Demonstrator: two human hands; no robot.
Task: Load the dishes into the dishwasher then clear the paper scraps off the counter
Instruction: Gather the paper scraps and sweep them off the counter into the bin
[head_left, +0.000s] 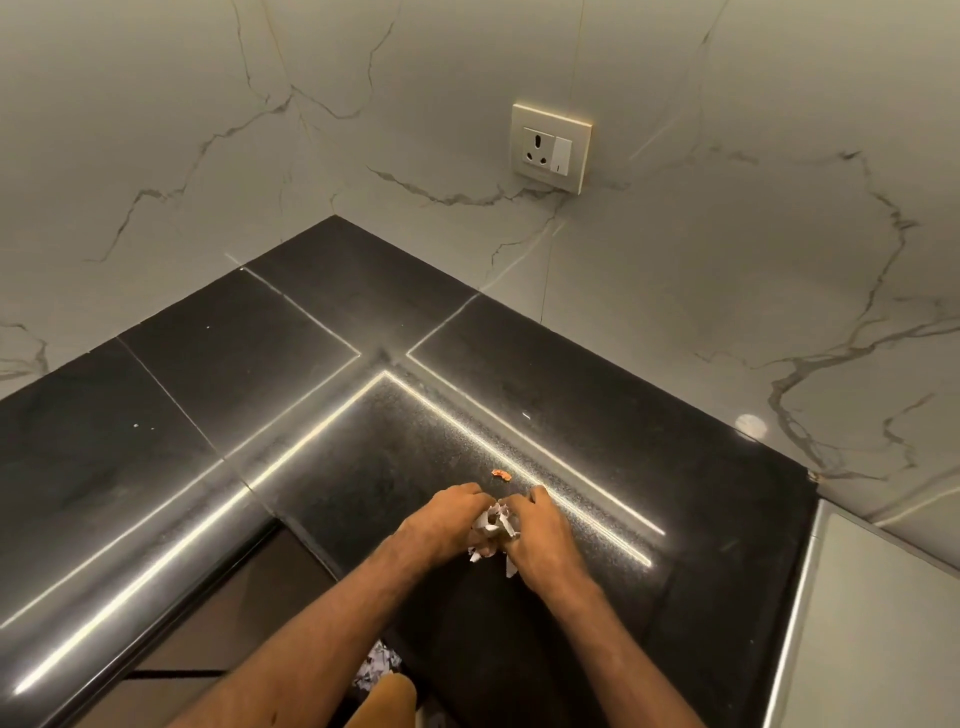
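Left hand (441, 519) and right hand (540, 535) curl together round scraps (493, 525) on the counter (571, 395) near its front edge; an orange bit (501, 474) lies on the counter just beyond. Below the counter, perhaps binned, more paper (376, 667).

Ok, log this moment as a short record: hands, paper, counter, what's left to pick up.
left hand: curled on the paper scraps, at their left side
right hand: curled on the same pile, at its right side
paper scraps: white, bunched between both hands on the black counter
orange scrap: loose on the counter, just beyond the hands
lower scraps: more shredded paper below the counter edge; container unclear
wall socket: nothing plugged in
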